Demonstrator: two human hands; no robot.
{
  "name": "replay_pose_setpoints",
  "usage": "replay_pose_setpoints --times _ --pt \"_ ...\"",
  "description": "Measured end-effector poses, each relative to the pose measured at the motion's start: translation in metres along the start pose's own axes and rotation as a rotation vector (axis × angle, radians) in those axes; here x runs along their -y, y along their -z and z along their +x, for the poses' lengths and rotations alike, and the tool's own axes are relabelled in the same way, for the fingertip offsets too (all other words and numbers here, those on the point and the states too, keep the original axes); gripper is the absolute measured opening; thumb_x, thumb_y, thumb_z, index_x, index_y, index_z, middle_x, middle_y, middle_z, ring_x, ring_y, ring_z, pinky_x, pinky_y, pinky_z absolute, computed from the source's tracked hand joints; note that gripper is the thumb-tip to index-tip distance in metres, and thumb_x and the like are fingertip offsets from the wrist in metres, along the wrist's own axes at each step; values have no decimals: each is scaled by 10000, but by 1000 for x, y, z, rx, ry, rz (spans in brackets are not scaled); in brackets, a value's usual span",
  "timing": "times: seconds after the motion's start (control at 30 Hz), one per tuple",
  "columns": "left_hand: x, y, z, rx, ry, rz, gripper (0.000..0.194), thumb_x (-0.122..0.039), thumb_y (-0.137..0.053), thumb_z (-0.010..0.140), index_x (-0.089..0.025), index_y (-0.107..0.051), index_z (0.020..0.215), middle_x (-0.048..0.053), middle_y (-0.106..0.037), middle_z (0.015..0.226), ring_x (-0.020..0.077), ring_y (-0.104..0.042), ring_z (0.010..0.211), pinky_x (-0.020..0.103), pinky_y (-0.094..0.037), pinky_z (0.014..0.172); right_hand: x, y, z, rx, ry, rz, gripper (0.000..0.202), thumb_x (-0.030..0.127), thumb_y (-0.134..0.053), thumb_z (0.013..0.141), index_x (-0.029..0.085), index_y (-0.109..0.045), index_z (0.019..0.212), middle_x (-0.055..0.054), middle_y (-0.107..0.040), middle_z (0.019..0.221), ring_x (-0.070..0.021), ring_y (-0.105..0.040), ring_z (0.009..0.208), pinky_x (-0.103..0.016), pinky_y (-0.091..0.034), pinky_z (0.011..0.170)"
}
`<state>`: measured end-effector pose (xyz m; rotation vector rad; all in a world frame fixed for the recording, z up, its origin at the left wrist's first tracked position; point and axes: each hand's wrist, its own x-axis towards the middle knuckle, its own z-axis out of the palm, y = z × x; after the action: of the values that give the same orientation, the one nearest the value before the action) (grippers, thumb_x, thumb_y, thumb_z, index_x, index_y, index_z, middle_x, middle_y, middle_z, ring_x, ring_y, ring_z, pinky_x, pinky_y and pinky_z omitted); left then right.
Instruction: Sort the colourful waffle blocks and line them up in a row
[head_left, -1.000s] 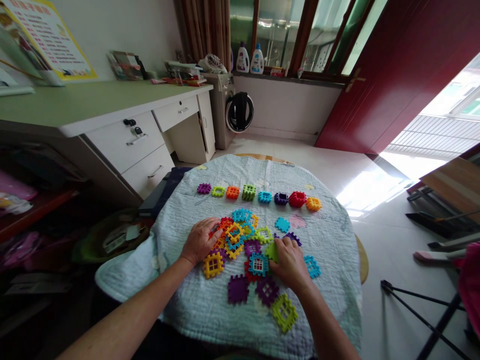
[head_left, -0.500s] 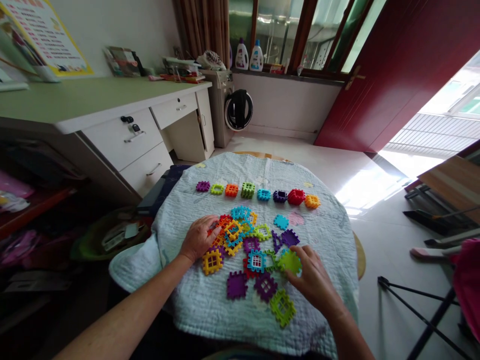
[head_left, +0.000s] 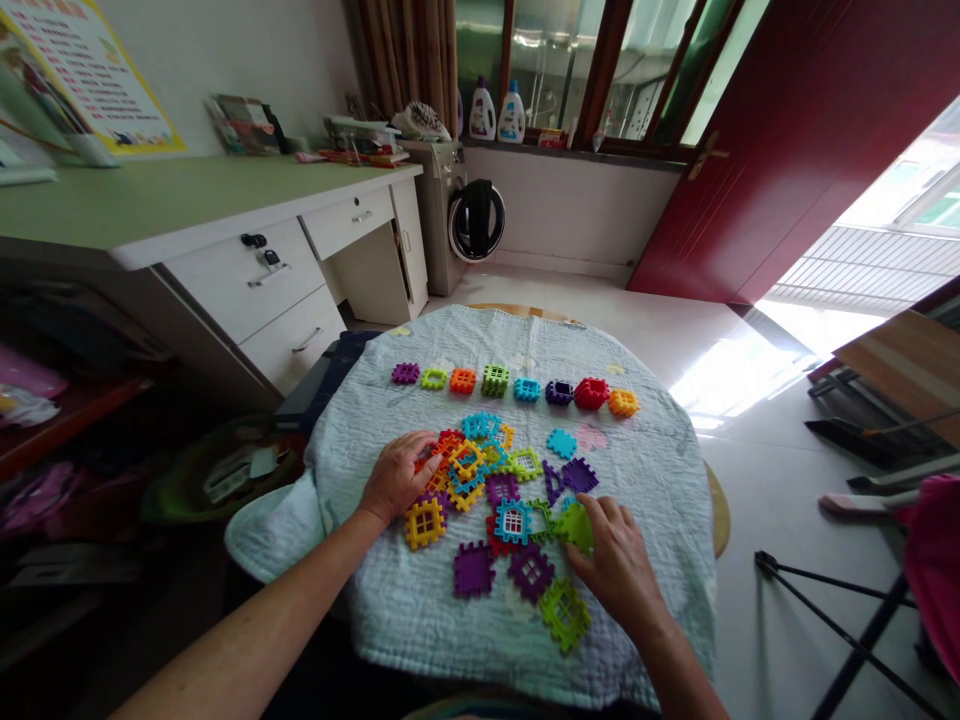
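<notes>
Left forearm enters from the lower left of the frame and runs diagonally up to centre; left hand [head_left: 395, 483] sits palm down just left of centre, fingers loosely curled and pressed flat, thumb tucked toward the middle. Right forearm comes in from the bottom edge right of centre, angled up and left; right hand [head_left: 615, 562] is below centre-right, knuckles up, wrist slightly bent, fingers [head_left: 598, 510] and thumb pinched together at the tips, which point toward the upper left. Both arms bare, hands well apart, neither lifted.
</notes>
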<state>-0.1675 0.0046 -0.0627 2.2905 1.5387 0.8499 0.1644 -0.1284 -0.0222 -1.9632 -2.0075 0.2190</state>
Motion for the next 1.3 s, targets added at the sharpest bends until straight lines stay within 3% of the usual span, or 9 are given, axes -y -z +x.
replay_pose_setpoints --times 0.27,0.57,1.3 --pt "1 -1 0 0 -2 -4 285 -409 -507 881 -224 -646 1049 78 -677 1178 245 -596 1140 438 -444 1042 -3 -4 1 -89 14 66 559 246 -592 727 231 -517 1281 -84 -606 1066 -281 -552 994 -428 -442 890" --pt "1 -1 0 4 7 4 273 -401 -508 877 -219 -638 1034 76 -676 1182 248 -596 1139 440 -448 1033 1 -5 1 38 -11 86 511 223 -579 743 201 -551 1253 -97 -606 1089 -277 -557 1016 -421 -444 933" --pt "0 0 -1 -3 8 1 248 -366 -522 870 -209 -652 1012 76 -678 1182 246 -598 1146 442 -451 1039 -14 -7 4 39 -50 232 554 271 -611 713 211 -547 1260 -83 -628 1090 -269 -582 1029 -428 -466 944"
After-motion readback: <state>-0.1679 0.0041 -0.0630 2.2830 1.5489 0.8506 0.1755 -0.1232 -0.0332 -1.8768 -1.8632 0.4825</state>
